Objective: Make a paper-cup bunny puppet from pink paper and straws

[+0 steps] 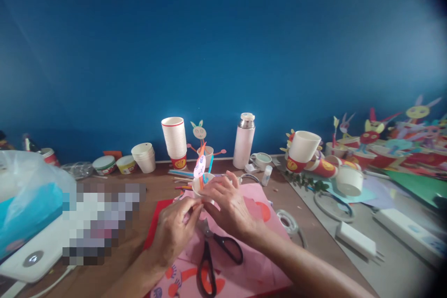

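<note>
In the head view, the person's two hands met over the brown table [122,253], close around a white paper cup [196,188]. That cup stood at the far edge of some pink paper [260,258], and a paper figure with a lilac face [199,166] and orange hair rose from it. The left hand [179,219] had its fingers curled in and its thumb and fingertips pressed together, just in front of the cup; I couldn't tell whether anything was pinched there. The right hand [225,200] reached across with fingers bent and partly spread, hiding part of the cup, and I couldn't tell if it gripped anything. Black-handled scissors [207,234] lay below the hands on the paper. Behind stood a tall stack of cups [174,139], another cup figure [199,132] with green ears, and a white flask [244,146].
</note>
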Demonstrator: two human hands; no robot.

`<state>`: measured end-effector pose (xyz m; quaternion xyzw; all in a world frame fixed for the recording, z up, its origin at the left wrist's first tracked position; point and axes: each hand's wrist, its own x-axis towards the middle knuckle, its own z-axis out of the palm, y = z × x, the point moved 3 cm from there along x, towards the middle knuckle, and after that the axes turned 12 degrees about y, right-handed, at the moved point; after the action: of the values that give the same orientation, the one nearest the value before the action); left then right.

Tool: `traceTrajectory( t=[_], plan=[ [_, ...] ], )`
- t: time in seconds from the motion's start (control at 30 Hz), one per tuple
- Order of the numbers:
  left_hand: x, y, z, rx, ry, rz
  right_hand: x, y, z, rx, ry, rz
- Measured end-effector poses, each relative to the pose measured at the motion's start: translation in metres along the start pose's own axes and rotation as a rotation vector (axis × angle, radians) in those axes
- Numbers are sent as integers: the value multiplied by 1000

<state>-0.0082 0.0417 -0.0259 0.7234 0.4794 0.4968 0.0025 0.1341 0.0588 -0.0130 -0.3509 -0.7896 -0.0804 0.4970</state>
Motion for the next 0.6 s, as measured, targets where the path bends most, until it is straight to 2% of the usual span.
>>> traceTrajectory(
  t=[0.33, 0.5, 0.6],
  plan=[
    [3, -3, 1, -67, -94, -96, -2, 0, 2, 36, -26, -6],
    [3, -6, 1, -79, -53, -183, -1, 1, 2, 39, -19, 9],
    [6, -6, 0, -84, -78, -168, -2, 1, 2, 43, -22, 23]
  ],
)
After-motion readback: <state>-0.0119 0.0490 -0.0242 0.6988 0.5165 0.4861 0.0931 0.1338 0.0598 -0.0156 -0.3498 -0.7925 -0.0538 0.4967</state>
